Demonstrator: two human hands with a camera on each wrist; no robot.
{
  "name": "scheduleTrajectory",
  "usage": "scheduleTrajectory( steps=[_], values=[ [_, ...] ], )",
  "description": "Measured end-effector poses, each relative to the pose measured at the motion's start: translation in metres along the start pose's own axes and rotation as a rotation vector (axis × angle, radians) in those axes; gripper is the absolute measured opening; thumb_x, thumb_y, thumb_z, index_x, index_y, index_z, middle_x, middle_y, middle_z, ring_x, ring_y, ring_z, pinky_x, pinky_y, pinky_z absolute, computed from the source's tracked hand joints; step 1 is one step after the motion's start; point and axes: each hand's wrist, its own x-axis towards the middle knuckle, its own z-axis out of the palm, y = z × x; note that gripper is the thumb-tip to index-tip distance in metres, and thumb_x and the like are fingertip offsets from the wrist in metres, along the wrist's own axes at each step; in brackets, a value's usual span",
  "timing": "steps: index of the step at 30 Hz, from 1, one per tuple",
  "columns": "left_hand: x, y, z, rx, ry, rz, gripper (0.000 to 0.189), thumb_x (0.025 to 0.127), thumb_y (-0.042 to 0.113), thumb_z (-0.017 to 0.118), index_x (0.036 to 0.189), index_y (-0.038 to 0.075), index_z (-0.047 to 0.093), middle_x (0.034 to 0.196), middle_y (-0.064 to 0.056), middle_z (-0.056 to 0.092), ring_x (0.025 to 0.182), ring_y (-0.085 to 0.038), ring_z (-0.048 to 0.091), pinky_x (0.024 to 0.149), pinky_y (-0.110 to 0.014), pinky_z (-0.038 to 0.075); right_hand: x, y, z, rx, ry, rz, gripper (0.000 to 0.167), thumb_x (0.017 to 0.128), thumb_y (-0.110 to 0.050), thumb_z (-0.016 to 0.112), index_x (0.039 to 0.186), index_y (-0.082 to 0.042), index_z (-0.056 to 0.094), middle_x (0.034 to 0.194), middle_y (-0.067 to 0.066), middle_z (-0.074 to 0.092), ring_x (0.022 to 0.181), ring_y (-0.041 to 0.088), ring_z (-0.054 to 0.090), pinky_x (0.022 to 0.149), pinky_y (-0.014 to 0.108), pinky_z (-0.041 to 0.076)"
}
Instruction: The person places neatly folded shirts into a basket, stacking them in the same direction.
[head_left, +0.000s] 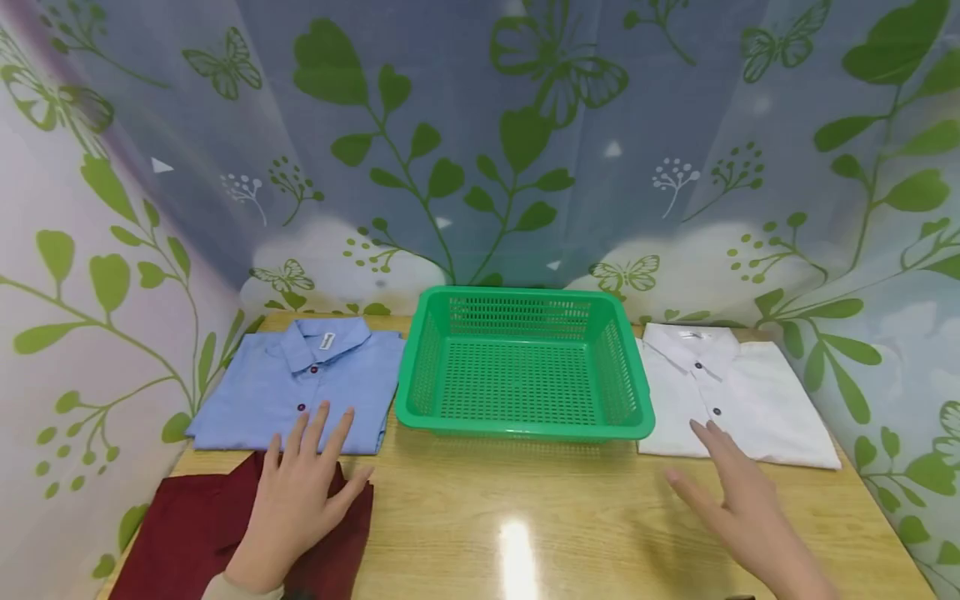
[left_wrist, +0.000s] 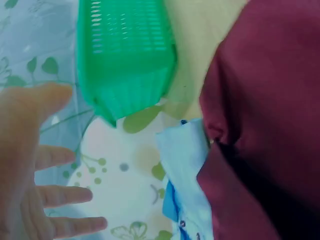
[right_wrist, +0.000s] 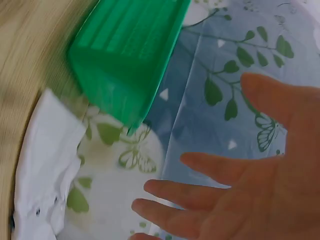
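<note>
My left hand [head_left: 300,492] is over the dark red folded shirt [head_left: 187,517], fingers spread and pointing at the blue folded shirt [head_left: 255,392]. In the left wrist view that hand [left_wrist: 30,170] holds nothing. Toward the right, my other hand [head_left: 750,508] hovers near the front edge of the white folded shirt [head_left: 780,408], its fingers extended. The right wrist view shows this hand [right_wrist: 240,195] with a bare palm and parted fingers. Between the blue and white shirts stands a green plastic basket [head_left: 525,429] with nothing in it.
A light wooden table [head_left: 450,517] carries the shirts and basket. Behind and at both sides hangs a curtain [head_left: 465,225] printed with green leaves and butterflies. The basket's back rim is close to the curtain.
</note>
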Motion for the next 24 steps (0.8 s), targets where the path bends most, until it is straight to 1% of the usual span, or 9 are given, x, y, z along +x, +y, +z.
scheduleTrajectory(
  steps=[2,4,7,10,13,17,19,21,24],
  values=[
    [-0.001,-0.003,-0.004,-0.011,0.033,-0.004,0.073,0.086,0.044,0.072,0.146,0.011,0.048,0.146,-0.025,0.044,0.129,-0.048,0.042,0.094,-0.072,0.036,-0.002,-0.006,0.002,0.051,-0.022,-0.008,0.072,0.098,-0.039,0.062,0.153,-0.003,0.032,0.154,0.032,0.028,0.138,0.055,0.025,0.099,0.075,0.025],
    [-0.002,-0.007,-0.007,-0.01,0.058,-0.007,0.071,0.084,0.039,0.074,0.143,0.008,0.051,0.143,-0.026,0.047,0.124,-0.047,0.047,0.092,-0.07,0.039,-0.004,-0.012,0.004,0.086,-0.045,-0.01,0.072,0.098,-0.04,0.061,0.154,-0.005,0.031,0.155,0.029,0.029,0.139,0.053,0.026,0.1,0.073,0.027],
    [-0.003,-0.012,-0.012,-0.018,0.09,-0.015,0.069,0.082,0.035,0.075,0.141,0.006,0.053,0.139,-0.026,0.049,0.119,-0.046,0.051,0.089,-0.068,0.041,-0.007,-0.018,0.008,0.094,-0.056,-0.021,0.072,0.098,-0.041,0.061,0.154,-0.006,0.031,0.154,0.027,0.031,0.138,0.051,0.029,0.101,0.071,0.029],
    [-0.007,-0.018,-0.015,-0.026,0.101,-0.04,0.067,0.082,0.033,0.076,0.139,0.006,0.054,0.138,-0.026,0.051,0.115,-0.046,0.053,0.088,-0.066,0.042,-0.009,-0.023,0.013,0.109,-0.075,-0.016,0.07,0.099,-0.041,0.06,0.153,-0.007,0.032,0.154,0.023,0.035,0.138,0.048,0.032,0.101,0.069,0.031],
    [-0.011,-0.023,-0.018,-0.038,0.09,-0.089,0.062,0.083,0.032,0.075,0.136,0.006,0.056,0.136,-0.027,0.052,0.112,-0.049,0.054,0.088,-0.068,0.041,-0.012,-0.029,0.019,0.131,-0.106,0.008,0.069,0.099,-0.044,0.058,0.154,-0.012,0.033,0.153,0.018,0.038,0.138,0.044,0.035,0.101,0.067,0.034],
    [-0.017,-0.03,-0.022,-0.055,0.053,-0.179,0.056,0.086,0.032,0.075,0.133,0.006,0.058,0.133,-0.029,0.053,0.112,-0.052,0.053,0.088,-0.071,0.038,-0.014,-0.038,0.03,0.181,-0.128,-0.002,0.066,0.099,-0.045,0.057,0.154,-0.015,0.035,0.152,0.014,0.042,0.137,0.04,0.038,0.101,0.066,0.035],
    [-0.02,-0.036,-0.024,-0.061,0.039,-0.226,0.054,0.087,0.032,0.074,0.132,0.005,0.059,0.133,-0.029,0.053,0.113,-0.053,0.052,0.088,-0.073,0.037,-0.014,-0.043,0.037,0.246,-0.156,0.0,0.066,0.099,-0.044,0.058,0.153,-0.015,0.036,0.151,0.012,0.043,0.138,0.038,0.04,0.103,0.065,0.035],
    [-0.024,-0.043,-0.026,-0.061,0.039,-0.26,0.052,0.088,0.032,0.073,0.13,0.003,0.059,0.132,-0.03,0.053,0.113,-0.054,0.052,0.086,-0.074,0.036,-0.014,-0.048,0.045,0.326,-0.184,-0.003,0.063,0.1,-0.041,0.058,0.152,-0.014,0.036,0.15,0.012,0.045,0.136,0.037,0.042,0.104,0.062,0.035],
    [-0.033,-0.055,-0.027,-0.065,0.043,-0.311,0.05,0.09,0.032,0.071,0.128,0.001,0.059,0.131,-0.031,0.053,0.113,-0.055,0.051,0.081,-0.075,0.036,-0.014,-0.057,0.059,0.498,-0.273,0.026,0.059,0.102,-0.035,0.056,0.152,-0.013,0.034,0.15,0.012,0.044,0.137,0.035,0.042,0.107,0.051,0.037]
  ],
)
